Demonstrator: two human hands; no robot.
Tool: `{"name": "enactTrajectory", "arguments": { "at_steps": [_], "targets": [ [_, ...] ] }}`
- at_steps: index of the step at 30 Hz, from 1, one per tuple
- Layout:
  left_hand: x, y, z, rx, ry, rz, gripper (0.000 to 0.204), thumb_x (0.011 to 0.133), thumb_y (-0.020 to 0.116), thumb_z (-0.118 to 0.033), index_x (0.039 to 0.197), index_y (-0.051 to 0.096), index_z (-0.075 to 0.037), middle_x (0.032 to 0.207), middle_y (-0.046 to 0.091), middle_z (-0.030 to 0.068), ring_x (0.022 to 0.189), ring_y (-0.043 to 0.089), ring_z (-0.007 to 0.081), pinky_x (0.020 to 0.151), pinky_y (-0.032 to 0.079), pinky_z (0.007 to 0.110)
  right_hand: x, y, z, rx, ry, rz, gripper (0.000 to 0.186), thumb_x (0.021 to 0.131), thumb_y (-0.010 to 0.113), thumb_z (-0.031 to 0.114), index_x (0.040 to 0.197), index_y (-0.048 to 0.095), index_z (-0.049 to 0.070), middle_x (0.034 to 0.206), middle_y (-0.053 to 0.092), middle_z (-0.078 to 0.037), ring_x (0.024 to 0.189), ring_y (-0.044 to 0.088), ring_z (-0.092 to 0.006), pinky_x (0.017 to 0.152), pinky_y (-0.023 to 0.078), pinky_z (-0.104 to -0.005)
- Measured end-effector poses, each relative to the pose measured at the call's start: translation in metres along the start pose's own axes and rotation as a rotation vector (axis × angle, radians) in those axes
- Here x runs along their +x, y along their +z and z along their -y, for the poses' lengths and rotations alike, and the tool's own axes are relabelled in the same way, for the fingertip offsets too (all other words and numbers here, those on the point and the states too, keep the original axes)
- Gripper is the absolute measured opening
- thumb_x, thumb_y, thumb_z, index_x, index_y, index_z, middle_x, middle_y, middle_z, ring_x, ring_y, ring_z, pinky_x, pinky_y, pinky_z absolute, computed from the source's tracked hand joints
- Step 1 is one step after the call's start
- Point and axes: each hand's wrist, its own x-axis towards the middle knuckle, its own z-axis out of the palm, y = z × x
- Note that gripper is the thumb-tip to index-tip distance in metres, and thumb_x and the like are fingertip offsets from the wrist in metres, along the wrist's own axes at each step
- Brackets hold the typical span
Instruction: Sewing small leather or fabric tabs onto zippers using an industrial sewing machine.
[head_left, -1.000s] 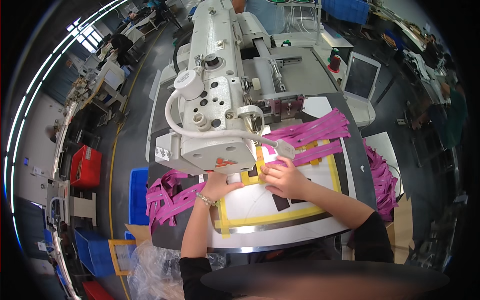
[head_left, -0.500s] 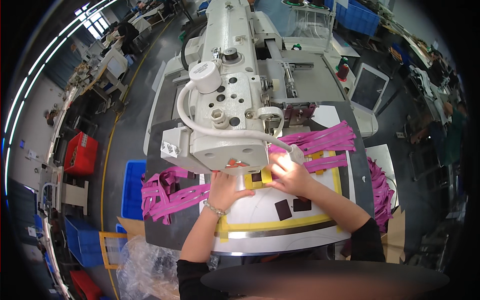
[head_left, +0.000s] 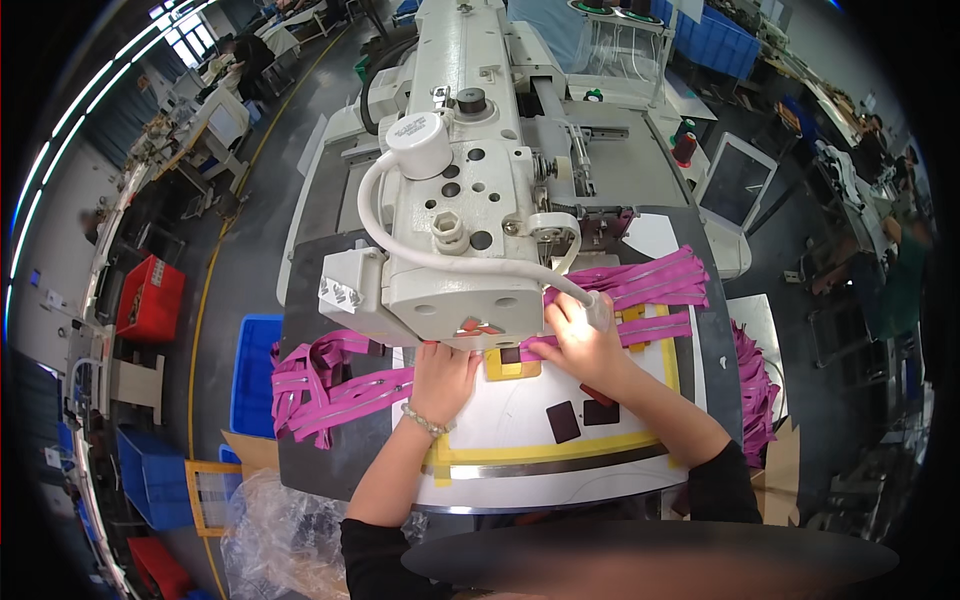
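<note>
Left hand (head_left: 443,385) at front of sewing machine head (head_left: 450,302), fingertips hidden, grip unclear. Right hand (head_left: 585,345) on pink zipper strip (head_left: 655,328), thumb beside yellow frame (head_left: 512,372); fingers bunched, can't tell pinch from press. Strip lies over white sheet (head_left: 500,425), right of head. Two dark patches (head_left: 563,422) near right wrist. More zippers (head_left: 345,397) on table (head_left: 325,465), left.

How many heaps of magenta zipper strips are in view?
3: left heap beside the left hand; far heap beyond the right hand; right heap past the dark tabletop's right edge. The white sewing machine may hide more.
</note>
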Motion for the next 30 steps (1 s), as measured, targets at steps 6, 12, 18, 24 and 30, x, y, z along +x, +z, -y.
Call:
{"name": "enactTrajectory", "arguments": {
  "at_steps": [6,12,18,24,30],
  "targets": [
    [0.003,-0.001,-0.007,-0.083,-0.088,0.023,0.023,0.086,0.061,-0.019,0.1,0.053,-0.004,0.089,0.061,0.0128,0.082,0.059,0.0342,0.071,0.047,0.044,-0.012,0.025,-0.005,0.066,-0.093,-0.097,0.026,0.081,0.068,0.024,0.092,0.058,0.003,0.089,0.057,-0.01,0.084,0.058,-0.0271,0.07,0.047,-0.0369],
    [-0.001,-0.01,-0.008,-0.061,-0.136,0.152,0.022,0.09,0.057,-0.027,0.082,0.055,-0.007,0.059,0.059,0.0104,0.055,0.059,0.0315,0.052,0.046,0.044,-0.016,0.026,0.0,0.623,0.098,-0.15,0.023,0.085,0.065,0.021,0.076,0.055,0.003,0.057,0.051,-0.013,0.058,0.056,-0.0301,0.057,0.044,-0.0398],
    [0.003,-0.024,-0.02,-0.285,-0.173,0.227,0.031,0.085,0.064,-0.037,0.074,0.056,-0.009,0.058,0.058,0.007,0.053,0.059,0.0265,0.049,0.044,0.038,-0.013,0.0,0.002,0.476,0.029,0.158,0.04,0.09,0.061,0.036,0.071,0.058,0.001,0.053,0.053,-0.011,0.048,0.052,-0.0227,0.049,0.039,-0.0341],
    [0.003,-0.021,-0.024,-0.32,-0.139,0.117,0.023,0.081,0.069,-0.033,0.09,0.062,-0.012,0.062,0.057,0.004,0.055,0.058,0.0236,0.051,0.043,0.037,-0.01,-0.006,0.001,1.291,0.265,0.813,0.047,0.097,0.052,0.036,0.061,0.047,0.007,0.051,0.035,0.002,0.046,0.033,-0.0088,0.046,0.032,-0.0277],
    [0.002,-0.009,-0.016,-0.263,0.189,0.137,0.036,0.08,0.068,-0.032,0.112,0.063,-0.017,0.084,0.051,0.0044,0.079,0.053,0.0218,0.069,0.043,0.036,-0.014,-0.027,0.012,1.135,0.159,1.057,0.047,0.097,0.048,0.034,0.059,0.048,0.005,0.051,0.044,0.001,0.043,0.042,-0.0111,0.042,0.036,-0.0283]
  ]
}}
